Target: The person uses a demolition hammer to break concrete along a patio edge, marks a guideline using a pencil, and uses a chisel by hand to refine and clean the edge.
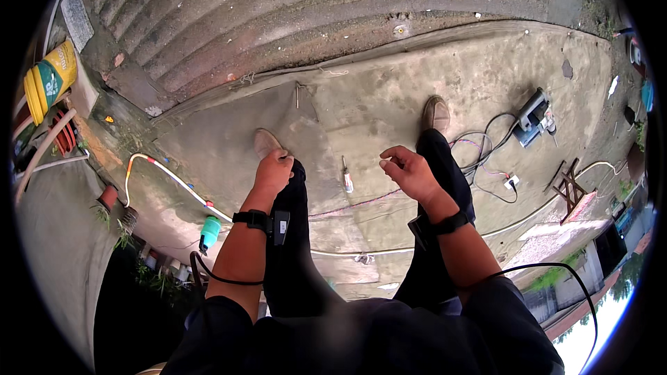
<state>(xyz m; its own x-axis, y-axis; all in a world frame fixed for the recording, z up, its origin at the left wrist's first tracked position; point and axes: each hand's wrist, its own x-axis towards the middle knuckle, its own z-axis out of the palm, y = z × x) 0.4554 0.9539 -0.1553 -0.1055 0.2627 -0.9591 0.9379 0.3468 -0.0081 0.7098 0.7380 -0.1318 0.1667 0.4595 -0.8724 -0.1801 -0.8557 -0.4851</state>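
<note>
Rough, stained concrete floor (pixel 375 107), w/ gritty ridged strip (pixel 313 24) beyond, bears bulky power tool (pixel 533 112) & looped black cable (pixel 478 164) at R. L hand (pixel 276 169) curled in, can't tell if round sth; R hand (pixel 415 171) loosely bent, thumb & fingertips apart. Slim screwdriver (pixel 348 182), thin shaft & rounded handle, lies on floor btwn the hands
</note>
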